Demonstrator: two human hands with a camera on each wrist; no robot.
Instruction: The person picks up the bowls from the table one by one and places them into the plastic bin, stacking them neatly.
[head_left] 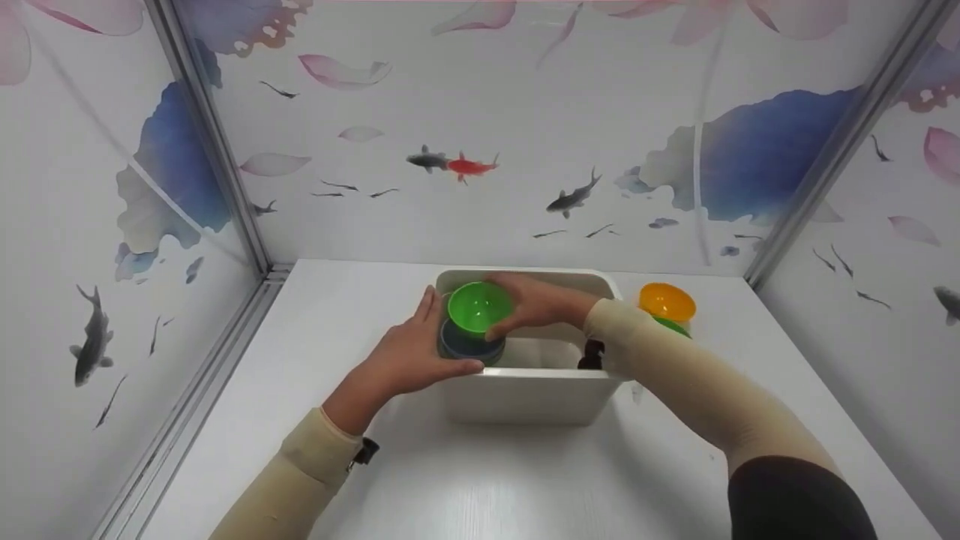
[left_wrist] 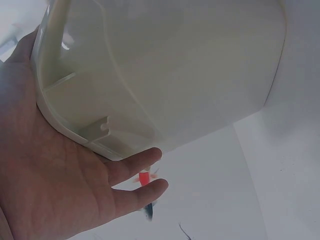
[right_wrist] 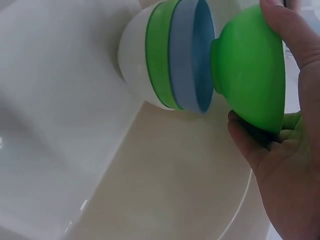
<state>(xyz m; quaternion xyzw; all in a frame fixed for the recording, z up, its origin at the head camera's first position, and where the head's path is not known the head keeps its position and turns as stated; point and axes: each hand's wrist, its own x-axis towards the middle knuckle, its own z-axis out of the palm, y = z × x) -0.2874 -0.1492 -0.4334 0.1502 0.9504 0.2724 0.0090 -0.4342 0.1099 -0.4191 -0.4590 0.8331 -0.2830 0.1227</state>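
From head-view centre, a red fish print [head_left: 471,166] is at twelve o'clock, blue blotch [head_left: 772,154] at two, metal post [head_left: 215,150] at ten.

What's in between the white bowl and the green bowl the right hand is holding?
A blue bowl and, next to the white bowl, another green bowl. They sit stacked there in the right wrist view.

A small walled work booth [head_left: 67,202], more lab station than home room: a white bench [head_left: 510,480] is boxed in by smooth panels [head_left: 480,97] printed with koi [head_left: 470,165], pink petals [head_left: 341,73] and blue lotus leaves [head_left: 765,154], framed at the corners by metal posts [head_left: 214,142].
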